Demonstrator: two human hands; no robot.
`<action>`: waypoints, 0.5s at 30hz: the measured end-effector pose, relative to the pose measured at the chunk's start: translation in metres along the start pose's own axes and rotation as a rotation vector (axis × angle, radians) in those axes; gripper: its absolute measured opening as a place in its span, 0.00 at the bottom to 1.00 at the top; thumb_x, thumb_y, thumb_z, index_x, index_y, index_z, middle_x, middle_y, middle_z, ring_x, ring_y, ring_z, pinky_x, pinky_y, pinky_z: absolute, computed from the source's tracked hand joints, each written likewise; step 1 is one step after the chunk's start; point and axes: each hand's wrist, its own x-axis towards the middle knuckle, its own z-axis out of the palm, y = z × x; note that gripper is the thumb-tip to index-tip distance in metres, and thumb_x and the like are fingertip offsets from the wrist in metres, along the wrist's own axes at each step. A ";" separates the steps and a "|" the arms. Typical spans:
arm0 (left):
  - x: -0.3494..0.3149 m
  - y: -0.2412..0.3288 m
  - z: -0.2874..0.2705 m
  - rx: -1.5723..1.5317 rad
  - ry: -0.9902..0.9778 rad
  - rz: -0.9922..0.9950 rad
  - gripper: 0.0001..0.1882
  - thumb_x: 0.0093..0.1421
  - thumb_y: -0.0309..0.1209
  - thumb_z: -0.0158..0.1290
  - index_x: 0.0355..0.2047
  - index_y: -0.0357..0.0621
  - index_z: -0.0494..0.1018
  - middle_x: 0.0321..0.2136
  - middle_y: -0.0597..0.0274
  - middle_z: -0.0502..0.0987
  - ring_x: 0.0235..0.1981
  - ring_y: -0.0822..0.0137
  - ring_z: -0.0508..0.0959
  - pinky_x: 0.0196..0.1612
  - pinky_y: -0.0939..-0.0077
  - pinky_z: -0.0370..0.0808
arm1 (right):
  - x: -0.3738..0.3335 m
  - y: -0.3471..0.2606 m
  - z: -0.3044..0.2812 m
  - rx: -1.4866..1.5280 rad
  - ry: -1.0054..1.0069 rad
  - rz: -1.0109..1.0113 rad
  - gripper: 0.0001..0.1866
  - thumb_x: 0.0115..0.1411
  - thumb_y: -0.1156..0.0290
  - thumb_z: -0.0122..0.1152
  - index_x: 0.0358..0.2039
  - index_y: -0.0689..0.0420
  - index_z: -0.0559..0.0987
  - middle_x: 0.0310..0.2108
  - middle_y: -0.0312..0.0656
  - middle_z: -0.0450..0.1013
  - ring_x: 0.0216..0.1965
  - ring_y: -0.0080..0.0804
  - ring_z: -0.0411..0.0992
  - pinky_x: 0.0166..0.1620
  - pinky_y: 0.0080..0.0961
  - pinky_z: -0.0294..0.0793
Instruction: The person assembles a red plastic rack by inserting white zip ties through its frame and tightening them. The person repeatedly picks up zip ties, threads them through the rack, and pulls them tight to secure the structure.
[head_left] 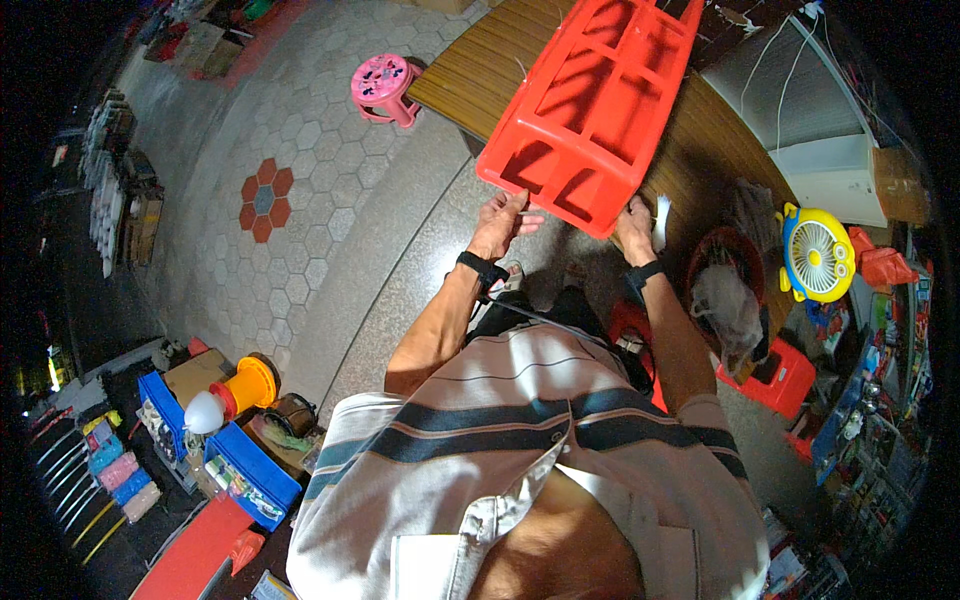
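The left hand (pixel 497 222) has its thumb and forefinger close together at the near left edge of a red plastic crate (pixel 565 148), its other fingers loosely extended beneath; whether it pinches the rim, I cannot tell. The right hand (pixel 635 230) is against the crate's near right corner, its fingers partly hidden, so I cannot tell how tightly they close. The crate, with rectangular openings in its face, stretches ahead of both hands over a wood-grained table (pixel 465 75), its near end jutting past the table's edge. Each wrist wears a black strap (pixel 482 267).

A white slip (pixel 661 220) is just to the right of the right hand. Farther right of that hand come a red basket (pixel 710 255), a translucent plastic bag (pixel 730 305) and a yellow and blue fan (pixel 820 255). Behind that hand and to its right is a red stool (pixel 778 380). Ahead and to the left of the left hand stands a pink stool (pixel 380 78) on hexagonal paving (pixel 300 220); well behind it, also to the left, sits a blue bin (pixel 265 480)
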 end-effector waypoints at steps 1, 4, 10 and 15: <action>0.001 0.000 0.000 -0.011 0.006 -0.003 0.16 0.65 0.40 0.52 0.43 0.39 0.69 0.37 0.52 0.78 0.33 0.60 0.82 0.33 0.71 0.82 | -0.010 -0.005 0.000 0.036 -0.025 0.020 0.16 0.63 0.69 0.48 0.47 0.67 0.72 0.42 0.57 0.74 0.42 0.53 0.72 0.48 0.40 0.69; 0.007 0.000 0.001 -0.038 0.066 -0.012 0.17 0.65 0.40 0.52 0.40 0.37 0.69 0.32 0.51 0.78 0.30 0.59 0.82 0.31 0.69 0.82 | -0.032 -0.019 -0.004 -0.055 -0.085 0.165 0.18 0.67 0.65 0.45 0.53 0.62 0.69 0.43 0.47 0.74 0.40 0.40 0.72 0.41 0.34 0.72; 0.016 -0.003 0.004 0.045 0.165 -0.016 0.17 0.65 0.43 0.52 0.34 0.38 0.69 0.29 0.50 0.79 0.27 0.58 0.82 0.29 0.68 0.82 | -0.038 -0.038 -0.007 0.035 -0.128 0.289 0.27 0.67 0.65 0.48 0.63 0.63 0.63 0.37 0.45 0.75 0.29 0.28 0.73 0.30 0.27 0.76; 0.015 -0.007 0.002 0.011 0.127 0.026 0.16 0.65 0.43 0.52 0.35 0.41 0.70 0.29 0.54 0.79 0.28 0.61 0.81 0.31 0.68 0.81 | -0.045 -0.039 -0.003 0.074 -0.091 0.229 0.24 0.69 0.63 0.46 0.61 0.61 0.65 0.31 0.38 0.75 0.23 0.21 0.70 0.26 0.22 0.72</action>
